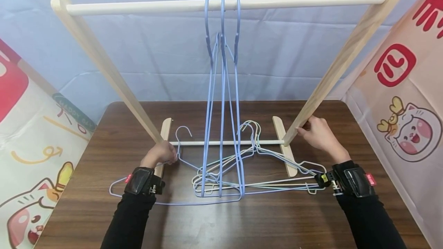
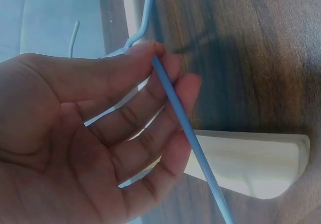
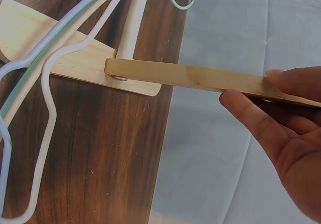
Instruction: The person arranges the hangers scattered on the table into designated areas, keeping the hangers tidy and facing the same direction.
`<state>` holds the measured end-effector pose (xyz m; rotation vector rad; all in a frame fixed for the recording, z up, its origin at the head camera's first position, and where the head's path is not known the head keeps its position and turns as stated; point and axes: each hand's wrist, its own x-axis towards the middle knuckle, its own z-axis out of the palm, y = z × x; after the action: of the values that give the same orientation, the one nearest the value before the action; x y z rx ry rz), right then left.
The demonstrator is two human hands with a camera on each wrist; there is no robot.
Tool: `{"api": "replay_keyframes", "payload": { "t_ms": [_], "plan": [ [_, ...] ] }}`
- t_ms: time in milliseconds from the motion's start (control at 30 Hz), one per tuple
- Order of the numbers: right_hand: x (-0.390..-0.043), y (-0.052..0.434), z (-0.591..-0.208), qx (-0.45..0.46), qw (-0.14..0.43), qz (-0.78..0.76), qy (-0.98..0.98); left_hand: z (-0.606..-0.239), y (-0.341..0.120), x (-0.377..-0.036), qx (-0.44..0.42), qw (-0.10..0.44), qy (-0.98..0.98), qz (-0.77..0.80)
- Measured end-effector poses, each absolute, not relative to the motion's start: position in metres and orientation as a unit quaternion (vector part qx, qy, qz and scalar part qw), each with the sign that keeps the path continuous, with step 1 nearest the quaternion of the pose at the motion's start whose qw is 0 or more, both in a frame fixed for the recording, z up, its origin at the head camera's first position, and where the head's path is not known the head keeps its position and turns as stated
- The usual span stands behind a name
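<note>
Low on the left in the head view, my left hand (image 1: 159,155) pinches a blue wire hanger (image 2: 190,128) between thumb and fingers, just below the hook. This hanger lies low over the table, its hook pointing up near the lower rod. My right hand (image 1: 320,135) grips the right upright (image 3: 195,77) of a wooden rack, thumb on one side and fingers on the other. Three blue hangers (image 1: 222,30) hang by their hooks from the middle of the white top rail (image 1: 138,7). Beneath them, several blue, green and cream hangers (image 1: 254,147) lie in an overlapping pile.
The rack's left foot (image 1: 166,128) and right foot (image 1: 292,166) stand on the dark wooden table (image 1: 214,229), joined by a white lower rod (image 1: 194,143). Pale cloth (image 1: 166,49) hangs behind, with printed cartoon sheets (image 1: 398,107) at both sides.
</note>
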<state>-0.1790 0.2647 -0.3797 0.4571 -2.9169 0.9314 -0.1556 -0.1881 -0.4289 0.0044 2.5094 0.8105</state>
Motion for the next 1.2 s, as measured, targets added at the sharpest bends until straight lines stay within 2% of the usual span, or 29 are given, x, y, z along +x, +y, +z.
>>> {"api": "replay_keyframes", "payload": {
  "t_ms": [267, 500, 833, 1200],
  "plan": [
    [-0.179, 0.265, -0.380, 0.150, 0.027, 0.299, -0.942, -0.426, -0.192, -0.154, 0.014, 0.279, 0.903, 0.327],
    [-0.179, 0.265, -0.380, 0.151, 0.026, 0.298, -0.942, -0.420, -0.193, -0.154, -0.012, 0.315, 0.874, 0.371],
    [-0.179, 0.265, -0.380, 0.147, 0.022, 0.297, -0.943, -0.415, -0.192, -0.156, 0.010, 0.315, 0.878, 0.359],
    [-0.179, 0.265, -0.380, 0.152, 0.027, 0.295, -0.943, -0.410, -0.195, -0.158, 0.016, 0.345, 0.858, 0.380]
  ]
}}
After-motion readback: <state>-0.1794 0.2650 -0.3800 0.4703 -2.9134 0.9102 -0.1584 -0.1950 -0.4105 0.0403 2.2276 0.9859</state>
